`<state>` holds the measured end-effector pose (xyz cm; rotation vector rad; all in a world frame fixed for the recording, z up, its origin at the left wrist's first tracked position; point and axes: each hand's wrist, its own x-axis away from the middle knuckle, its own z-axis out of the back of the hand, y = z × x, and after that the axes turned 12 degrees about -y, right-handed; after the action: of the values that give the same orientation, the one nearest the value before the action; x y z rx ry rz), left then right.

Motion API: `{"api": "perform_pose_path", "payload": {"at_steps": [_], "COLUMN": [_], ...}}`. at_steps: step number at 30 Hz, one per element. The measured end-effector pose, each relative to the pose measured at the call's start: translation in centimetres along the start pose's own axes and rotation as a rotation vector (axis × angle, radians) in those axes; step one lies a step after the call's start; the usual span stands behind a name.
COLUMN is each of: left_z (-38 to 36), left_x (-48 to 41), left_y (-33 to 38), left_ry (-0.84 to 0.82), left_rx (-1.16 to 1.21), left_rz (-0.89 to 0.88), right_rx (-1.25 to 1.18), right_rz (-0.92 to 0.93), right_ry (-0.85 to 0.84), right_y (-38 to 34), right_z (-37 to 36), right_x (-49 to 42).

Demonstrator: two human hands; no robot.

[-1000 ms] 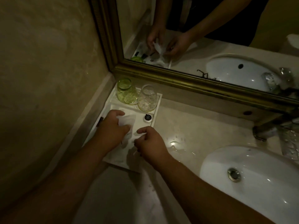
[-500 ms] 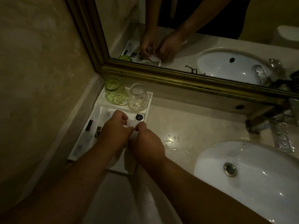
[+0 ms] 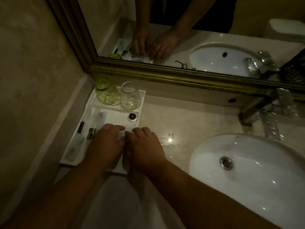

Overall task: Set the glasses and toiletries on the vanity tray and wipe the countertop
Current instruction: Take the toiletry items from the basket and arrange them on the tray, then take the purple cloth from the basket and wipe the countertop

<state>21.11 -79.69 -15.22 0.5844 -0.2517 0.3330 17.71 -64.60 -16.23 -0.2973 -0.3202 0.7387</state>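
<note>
Two glasses stand upside down at the far end of the white vanity tray (image 3: 143, 96), a green glass (image 3: 106, 91) toward the corner and a clear glass (image 3: 130, 96) just beside it. Both hands lie palm-down, side by side, on the tray's near middle: left hand (image 3: 105, 142) and right hand (image 3: 143, 146) press a white packet (image 3: 121, 135) between their fingertips. Dark-labelled sachets (image 3: 81, 128) lie along the tray's left edge. Countertop (image 3: 181, 116) shows wet glints.

Two bare forearms reach forward from the lower frame, the left hand (image 3: 107, 142) and right hand (image 3: 145, 146) side by side, palms down, thumbs touching, fingers curled and pressed downward, knuckles toward the camera.
</note>
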Motion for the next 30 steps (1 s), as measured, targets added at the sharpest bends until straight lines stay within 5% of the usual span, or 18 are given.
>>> {"api": "perform_pose_path", "payload": {"at_steps": [5, 19, 30], "left_z": [-0.7, -11.2, -21.1], "left_x": [1.7, 8.3, 12.9], "left_y": [5.5, 39.1, 60.7], "left_ry": [0.112, -0.073, -0.116], "left_rx": [-0.043, -0.138, -0.027], "left_rz": [-0.168, -0.719, -0.731], "right_rx": [-0.109, 0.035, 0.019], "right_rz": [-0.062, -0.565, -0.979], "right_ry": [0.097, 0.494, 0.817], "right_y": [3.2, 24.7, 37.4], "right_z": [3.6, 18.5, 25.7], "right_x": [5.0, 35.5, 58.5]}}
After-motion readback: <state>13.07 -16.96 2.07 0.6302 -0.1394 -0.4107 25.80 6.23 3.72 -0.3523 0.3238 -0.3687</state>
